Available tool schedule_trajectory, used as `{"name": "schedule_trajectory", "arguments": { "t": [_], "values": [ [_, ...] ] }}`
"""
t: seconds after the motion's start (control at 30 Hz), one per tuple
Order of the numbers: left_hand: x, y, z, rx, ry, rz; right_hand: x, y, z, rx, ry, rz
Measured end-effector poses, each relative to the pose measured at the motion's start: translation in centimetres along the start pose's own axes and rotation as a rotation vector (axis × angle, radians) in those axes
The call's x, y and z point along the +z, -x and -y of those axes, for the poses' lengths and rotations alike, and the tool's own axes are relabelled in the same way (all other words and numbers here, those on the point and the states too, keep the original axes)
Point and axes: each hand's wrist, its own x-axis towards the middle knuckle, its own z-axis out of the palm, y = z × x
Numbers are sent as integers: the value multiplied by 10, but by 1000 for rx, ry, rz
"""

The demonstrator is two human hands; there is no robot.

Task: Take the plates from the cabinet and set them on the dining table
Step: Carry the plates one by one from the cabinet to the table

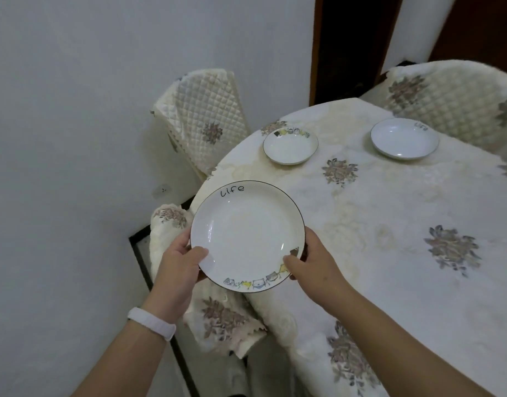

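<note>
A white plate with the word "Life" and small cartoon cats on its rim hangs over the near left edge of the round dining table. My left hand grips its left rim, thumb on top. My right hand grips its right rim the same way. Two more white plates lie on the floral tablecloth: one at the far left, one at the far right.
Chairs with quilted floral covers stand around the table: one against the white wall, one under my hands, one at the far right. A dark doorway opens behind the table.
</note>
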Motion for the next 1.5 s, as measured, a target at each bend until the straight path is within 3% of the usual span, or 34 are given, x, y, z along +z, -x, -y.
{"name": "schedule_trajectory", "arguments": {
  "t": [0.7, 1.5],
  "values": [
    [21, -207, 14, -83, -249, 606, 70, -74, -30, 373, -65, -557],
    [44, -266, 90, -82, -607, 775, 99, -95, -98, 670, 16, -680]
  ]
}}
